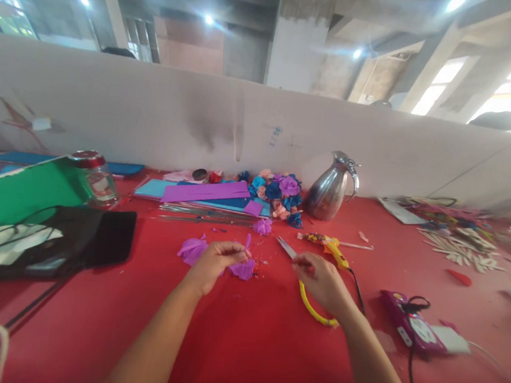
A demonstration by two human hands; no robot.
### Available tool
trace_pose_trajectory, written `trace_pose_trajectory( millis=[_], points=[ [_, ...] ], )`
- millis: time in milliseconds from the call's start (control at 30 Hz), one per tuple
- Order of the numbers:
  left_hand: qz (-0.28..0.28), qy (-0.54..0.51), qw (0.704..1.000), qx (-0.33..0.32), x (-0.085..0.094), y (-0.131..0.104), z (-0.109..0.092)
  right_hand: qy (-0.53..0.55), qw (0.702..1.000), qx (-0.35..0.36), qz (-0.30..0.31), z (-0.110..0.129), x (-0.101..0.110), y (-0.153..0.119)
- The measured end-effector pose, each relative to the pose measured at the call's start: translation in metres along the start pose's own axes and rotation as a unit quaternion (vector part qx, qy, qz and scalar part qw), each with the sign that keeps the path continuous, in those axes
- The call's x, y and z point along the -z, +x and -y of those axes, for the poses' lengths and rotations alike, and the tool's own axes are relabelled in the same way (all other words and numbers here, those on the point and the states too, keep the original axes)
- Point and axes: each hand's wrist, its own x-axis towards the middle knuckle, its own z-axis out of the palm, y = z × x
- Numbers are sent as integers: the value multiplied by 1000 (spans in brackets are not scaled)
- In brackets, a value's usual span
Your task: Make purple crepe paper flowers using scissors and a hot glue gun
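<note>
Between the fingertips of my left hand [218, 264] is a small strip of purple paper [247, 242], pointing up. Purple paper pieces [192, 250] lie on both sides of that hand. My right hand [321, 280] is over the scissors [287, 248], whose blades point up and left and whose yellow handle [313, 313] shows below the hand. Its fingers are curled, and whether they grip the scissors is hard to make out. Just beyond the hands sits a small purple paper flower [262, 226]. A yellow glue gun [336, 252] lies behind my right hand.
Paper flowers [289, 186], stacked coloured paper [205, 191] and a metal jug [331, 190] stand along the white partition [167, 117]. At left are a glass jar [101, 184] and a black tray [115, 238]. A purple power strip [414, 327] with cables lies at right on the red table [240, 346].
</note>
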Motion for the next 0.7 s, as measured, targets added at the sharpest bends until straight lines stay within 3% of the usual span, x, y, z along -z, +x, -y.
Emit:
trace_pose_trajectory(
  millis=[67,133,233,367,567,700],
  points=[
    [-14,-2,1000,-9,-1,0,-1,-134,990,-44,-11,-24,11,-18],
    [-27,-5,1000,-13,-2,-1,-2,-192,979,-67,-9,-42,17,-32],
    [-39,-6,999,-19,-3,-1,-4,-218,973,-73,8,-54,18,-39],
    [-48,-4,998,-41,-2,-1,-6,-213,974,-61,39,-50,15,-33],
    [-79,-1,996,-47,3,2,-1,-103,985,-129,42,-43,6,-40],
    [-110,34,992,-56,3,4,1,69,993,-91,43,-20,10,-49]
  ],
)
